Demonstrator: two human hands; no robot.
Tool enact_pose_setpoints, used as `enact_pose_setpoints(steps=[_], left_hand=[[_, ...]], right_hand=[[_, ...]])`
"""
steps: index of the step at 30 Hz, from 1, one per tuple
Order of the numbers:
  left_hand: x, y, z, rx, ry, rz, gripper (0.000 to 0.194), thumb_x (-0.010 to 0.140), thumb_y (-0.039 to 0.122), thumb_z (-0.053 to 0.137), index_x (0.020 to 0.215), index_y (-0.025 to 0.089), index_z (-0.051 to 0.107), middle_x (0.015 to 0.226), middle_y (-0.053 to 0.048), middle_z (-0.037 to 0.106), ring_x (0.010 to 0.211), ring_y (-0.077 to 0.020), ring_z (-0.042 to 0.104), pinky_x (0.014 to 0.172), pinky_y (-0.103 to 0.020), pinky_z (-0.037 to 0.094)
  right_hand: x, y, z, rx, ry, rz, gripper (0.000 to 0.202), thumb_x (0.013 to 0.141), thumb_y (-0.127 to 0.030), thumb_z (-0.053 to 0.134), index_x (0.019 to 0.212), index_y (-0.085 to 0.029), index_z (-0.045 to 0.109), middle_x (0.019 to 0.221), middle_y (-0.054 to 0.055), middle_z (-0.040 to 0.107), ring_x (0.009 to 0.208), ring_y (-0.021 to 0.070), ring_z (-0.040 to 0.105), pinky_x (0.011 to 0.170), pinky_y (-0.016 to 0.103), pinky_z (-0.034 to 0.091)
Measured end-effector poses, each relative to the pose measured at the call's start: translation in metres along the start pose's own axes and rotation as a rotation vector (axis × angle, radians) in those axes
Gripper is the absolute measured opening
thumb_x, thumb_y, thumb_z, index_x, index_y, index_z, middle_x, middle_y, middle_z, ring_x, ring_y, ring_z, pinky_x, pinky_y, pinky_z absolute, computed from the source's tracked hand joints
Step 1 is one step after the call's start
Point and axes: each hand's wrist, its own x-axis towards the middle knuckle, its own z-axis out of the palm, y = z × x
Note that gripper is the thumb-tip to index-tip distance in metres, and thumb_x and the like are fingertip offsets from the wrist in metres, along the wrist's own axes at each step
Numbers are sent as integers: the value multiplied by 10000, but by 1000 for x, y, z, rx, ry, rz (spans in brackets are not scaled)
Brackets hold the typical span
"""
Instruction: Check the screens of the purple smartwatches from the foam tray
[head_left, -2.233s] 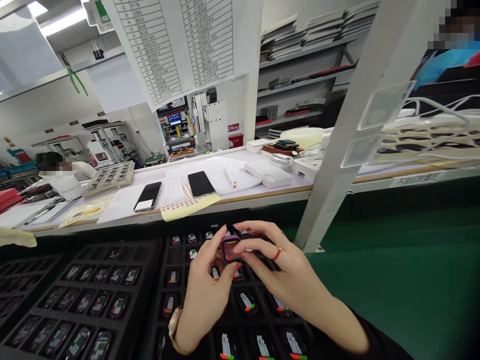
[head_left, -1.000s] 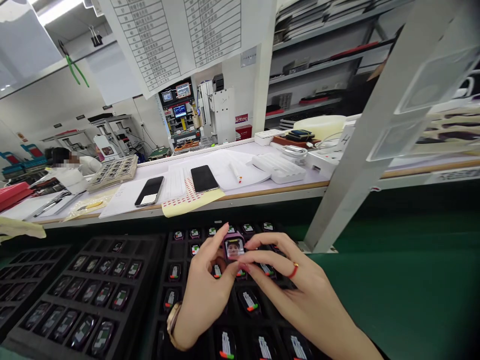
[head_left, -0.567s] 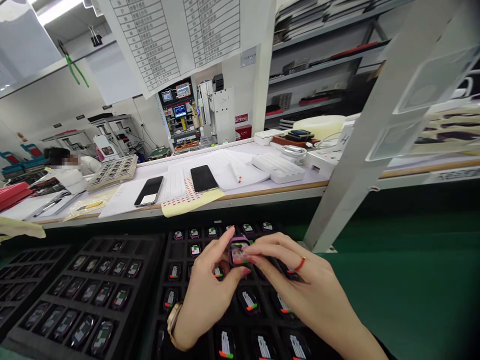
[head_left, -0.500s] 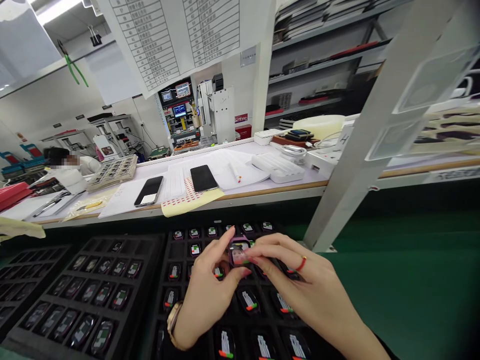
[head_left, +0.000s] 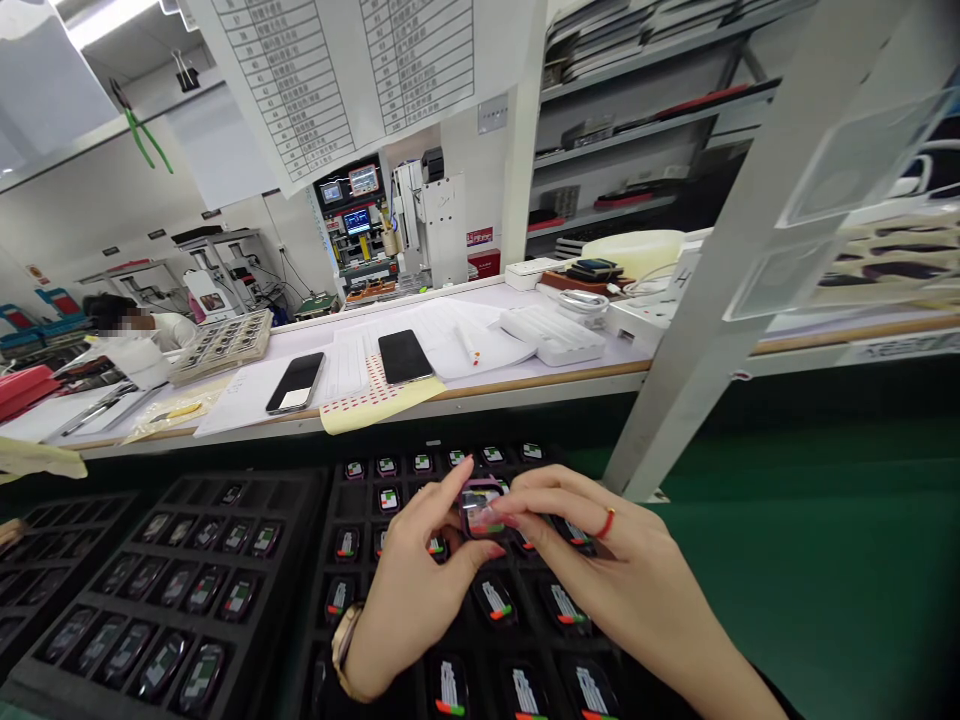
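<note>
My left hand [head_left: 424, 560], with a gold watch at its wrist, holds a small purple-framed watch case [head_left: 481, 507] between its thumb and index finger. On the case's right side, my right hand [head_left: 592, 545] has thumb and fingertips pinched together at the lit screen. A red ring circles one of its fingers. Both hands are above a black foam tray [head_left: 382, 635] whose slots hold several similar watch cases with lit screens. My hands hide part of the tray's middle.
Another black tray [head_left: 259, 610] of watch cases lies to the left. Beyond is a white shelf with two phones [head_left: 296, 382], papers and a white box [head_left: 551, 336]. A slanted metal post [head_left: 679, 390] rises at the right. A person [head_left: 172, 330] is at the far left.
The picture on the case's screen looks different, with the face no longer clear. At the far left edge, part of a hand has appeared over the tray. My hands have barely moved.
</note>
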Motion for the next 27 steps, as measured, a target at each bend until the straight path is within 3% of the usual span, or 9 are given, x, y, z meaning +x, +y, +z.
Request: enact_pose_setpoints(steps=[13, 21, 27], left_hand=[[-1, -2, 1, -5, 2, 25, 668, 821, 166, 722, 1423, 401, 553, 967, 19, 598, 732, -102, 541, 743, -230, 487], [0, 2, -1, 1, 27, 34, 644, 817, 156, 712, 1410, 369, 578, 951, 11, 625, 720, -108, 542, 746, -238, 491], [-1, 3, -2, -6, 77, -23, 623, 804, 163, 718, 1396, 319, 602, 1027, -16, 678, 743, -117, 585, 719, -231, 489]], right_hand=[[-1, 9, 3, 6, -30, -71, 303, 967, -9, 542, 1051, -255, 698, 967, -5, 640, 852, 136, 638, 748, 200, 501], [0, 14, 9, -164, 23, -169, 285, 986, -23, 567, 1139, -222, 702, 981, 49, 576, 902, 216, 584, 770, 344, 478], [-3, 18, 11, -202, -29, -128, 325, 1041, -131, 534, 1284, -278, 692, 1230, 101, 601, 1087, 296, 568, 893, 469, 473]])
